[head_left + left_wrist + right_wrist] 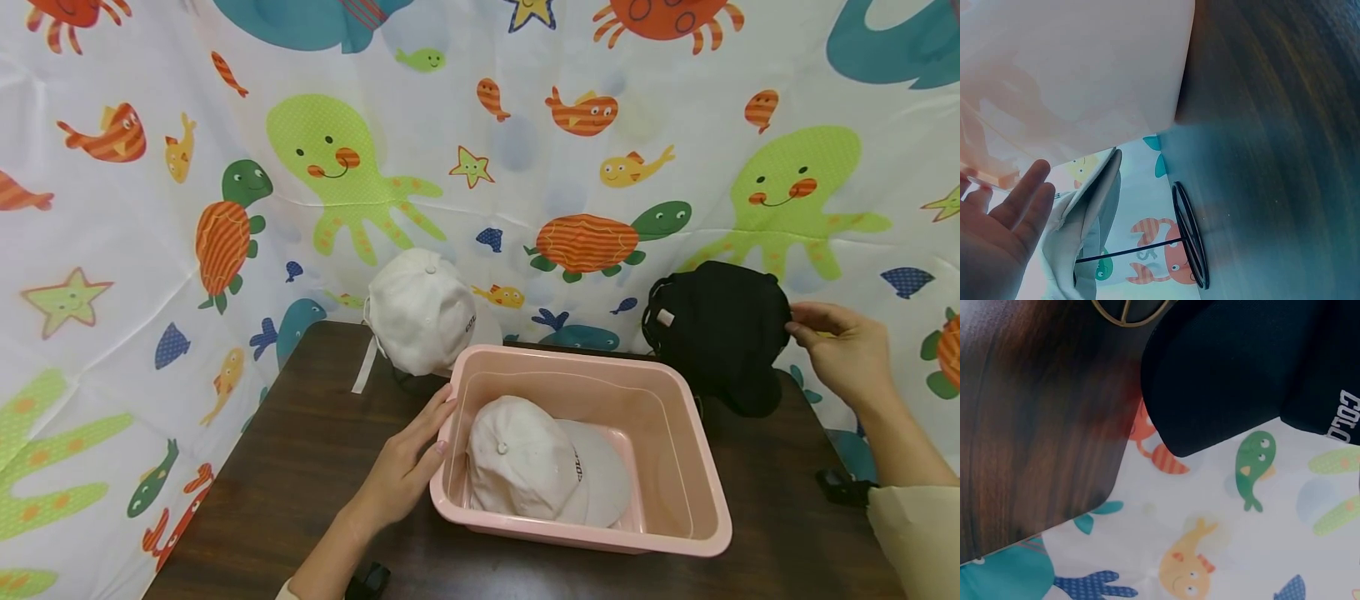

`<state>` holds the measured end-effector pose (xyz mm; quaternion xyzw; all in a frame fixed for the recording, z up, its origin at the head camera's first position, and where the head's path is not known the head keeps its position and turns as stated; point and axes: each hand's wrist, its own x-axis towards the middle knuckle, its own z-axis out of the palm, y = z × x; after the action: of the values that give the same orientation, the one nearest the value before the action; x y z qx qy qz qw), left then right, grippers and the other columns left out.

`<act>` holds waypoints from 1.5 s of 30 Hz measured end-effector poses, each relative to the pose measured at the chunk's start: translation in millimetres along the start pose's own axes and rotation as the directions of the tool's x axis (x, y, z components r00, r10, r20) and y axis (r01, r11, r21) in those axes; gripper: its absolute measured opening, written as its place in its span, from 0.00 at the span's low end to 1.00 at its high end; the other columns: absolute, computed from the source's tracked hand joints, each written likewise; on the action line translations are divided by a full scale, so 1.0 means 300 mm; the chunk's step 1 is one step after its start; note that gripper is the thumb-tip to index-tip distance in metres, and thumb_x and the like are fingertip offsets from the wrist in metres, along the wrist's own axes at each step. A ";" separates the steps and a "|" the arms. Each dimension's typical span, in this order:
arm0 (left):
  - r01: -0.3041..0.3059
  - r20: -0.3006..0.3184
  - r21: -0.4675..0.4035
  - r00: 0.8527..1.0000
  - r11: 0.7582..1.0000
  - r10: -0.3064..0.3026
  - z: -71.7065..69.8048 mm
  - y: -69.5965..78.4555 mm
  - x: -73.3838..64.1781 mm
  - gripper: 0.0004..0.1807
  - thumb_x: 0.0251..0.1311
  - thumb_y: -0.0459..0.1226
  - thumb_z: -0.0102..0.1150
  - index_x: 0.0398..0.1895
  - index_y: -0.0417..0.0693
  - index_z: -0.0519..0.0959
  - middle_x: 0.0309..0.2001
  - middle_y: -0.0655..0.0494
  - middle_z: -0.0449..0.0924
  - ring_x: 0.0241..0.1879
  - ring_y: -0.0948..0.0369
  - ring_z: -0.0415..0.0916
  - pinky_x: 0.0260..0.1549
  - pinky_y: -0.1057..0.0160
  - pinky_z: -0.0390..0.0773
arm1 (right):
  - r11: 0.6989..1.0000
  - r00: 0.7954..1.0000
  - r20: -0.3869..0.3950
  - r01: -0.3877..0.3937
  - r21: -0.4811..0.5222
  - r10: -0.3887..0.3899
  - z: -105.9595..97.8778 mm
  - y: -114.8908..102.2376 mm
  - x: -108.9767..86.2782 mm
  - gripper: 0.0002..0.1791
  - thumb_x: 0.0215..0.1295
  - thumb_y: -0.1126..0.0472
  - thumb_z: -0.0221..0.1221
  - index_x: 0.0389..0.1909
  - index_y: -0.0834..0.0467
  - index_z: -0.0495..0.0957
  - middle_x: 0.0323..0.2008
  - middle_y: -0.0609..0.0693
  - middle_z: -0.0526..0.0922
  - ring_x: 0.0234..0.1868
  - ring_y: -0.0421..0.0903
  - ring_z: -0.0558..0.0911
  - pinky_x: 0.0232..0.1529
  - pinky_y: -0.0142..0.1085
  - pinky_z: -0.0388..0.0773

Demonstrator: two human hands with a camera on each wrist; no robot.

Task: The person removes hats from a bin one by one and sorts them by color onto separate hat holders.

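Note:
A pink plastic bin point(585, 533) stands on the table with a cream baseball cap point(517, 467) lying inside, its brim to the right. My left hand point(405, 462) rests on the bin's left rim with its fingers fairly straight; in the left wrist view the hand point(1007, 228) is beside the bin wall point(1085, 69). At the back right, a black cap point(720, 329) sits raised off the table. Thumb and forefinger of my right hand point(851, 350) pinch its right edge. The right wrist view shows the black cap's brim point(1222, 381) and part of its lettering, but not the hand.
Behind the bin's left corner, a white cap point(420, 312) sits on a stand with a black wire base point(1191, 237). A round metal base point(1125, 322) shows near the black brim. A sea-animal curtain point(480, 208) hangs behind the dark wooden table point(300, 467).

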<state>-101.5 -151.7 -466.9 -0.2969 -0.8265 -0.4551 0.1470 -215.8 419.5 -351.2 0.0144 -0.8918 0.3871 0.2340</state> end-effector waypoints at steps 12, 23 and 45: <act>0.003 0.001 -0.006 1.000 1.000 -0.003 -0.001 0.000 0.001 0.29 0.72 0.29 0.53 0.77 0.41 0.68 0.80 0.47 0.61 0.77 0.55 0.61 0.74 0.70 0.56 | 0.989 0.997 0.019 -0.076 -0.123 0.079 -0.029 -0.029 -0.018 0.22 0.75 0.58 0.62 0.61 0.70 0.80 0.31 0.12 0.71 0.37 0.17 0.71 0.37 0.14 0.69; 0.011 0.005 -0.007 1.000 1.000 -0.011 -0.001 0.006 0.000 0.30 0.73 0.30 0.53 0.78 0.41 0.68 0.81 0.48 0.60 0.78 0.55 0.61 0.73 0.70 0.56 | 0.981 0.998 -0.043 -0.057 -0.183 0.050 -0.038 -0.077 -0.036 0.22 0.78 0.56 0.59 0.64 0.65 0.80 0.37 0.15 0.67 0.44 0.17 0.66 0.44 0.20 0.62; 0.014 0.001 -0.004 1.000 1.000 -0.014 0.001 0.010 0.000 0.29 0.73 0.30 0.53 0.77 0.41 0.68 0.81 0.48 0.60 0.77 0.55 0.61 0.73 0.70 0.56 | 0.989 0.991 -0.014 0.134 -0.066 -0.135 -0.016 -0.194 -0.107 0.17 0.71 0.67 0.66 0.59 0.65 0.83 0.49 0.18 0.74 0.45 0.18 0.75 0.44 0.10 0.67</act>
<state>-99.6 -150.3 -465.1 -0.2917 -0.8277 -0.4575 0.1429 -173.4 377.1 -322.5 0.0634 -0.8988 0.3412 0.2679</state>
